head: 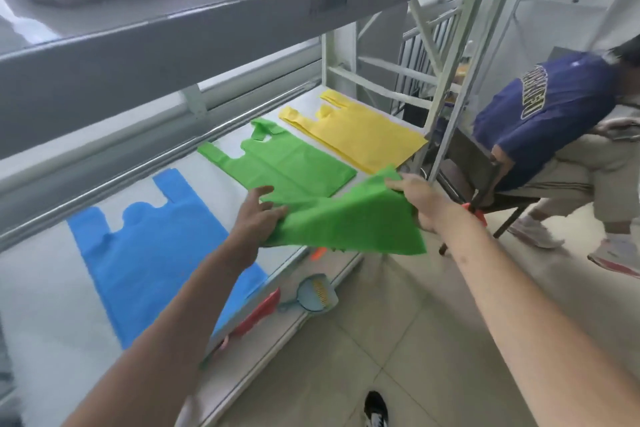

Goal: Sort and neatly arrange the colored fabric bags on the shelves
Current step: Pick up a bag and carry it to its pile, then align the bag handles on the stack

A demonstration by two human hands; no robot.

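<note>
Head view, both hands (258,218) (417,199) gripping green bag (349,222)

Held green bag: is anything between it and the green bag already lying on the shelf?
Nothing visible. The held green bag, gripped by the left hand and right hand, hangs just in front of the flat green bag. The blue bag and yellow bag lie to either side.
</note>
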